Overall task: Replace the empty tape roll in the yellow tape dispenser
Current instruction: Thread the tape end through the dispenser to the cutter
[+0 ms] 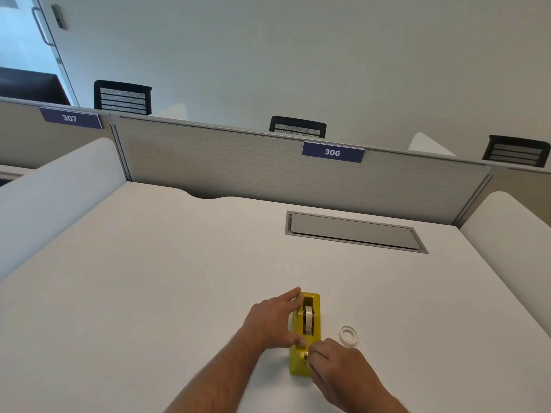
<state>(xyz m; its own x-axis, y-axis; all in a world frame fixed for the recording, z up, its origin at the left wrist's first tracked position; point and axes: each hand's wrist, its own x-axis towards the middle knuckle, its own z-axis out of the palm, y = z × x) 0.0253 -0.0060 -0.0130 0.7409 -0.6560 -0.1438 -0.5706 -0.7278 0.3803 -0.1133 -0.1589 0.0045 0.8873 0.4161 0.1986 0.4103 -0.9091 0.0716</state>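
The yellow plastic tape dispenser (304,335) sits on the white worktop (149,293) between both hands. The left hand (272,321) spans its side, fingers spread; the right hand (337,362) seems to pinch at its near end. A thin pale tape ring (348,335) lies just beyond the right hand.

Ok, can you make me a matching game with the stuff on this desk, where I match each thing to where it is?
Things:
1. left hand
2. right hand
3. loose tape ring
4. grey hatch

Places:
A. lying flat on the desk, right of the yellow tape dispenser
B. at the dispenser's near end, by the cutter
C. set into the desk, near the back panel
D. against the dispenser's left side

Pairs: 1-D, 2-B, 3-A, 4-C
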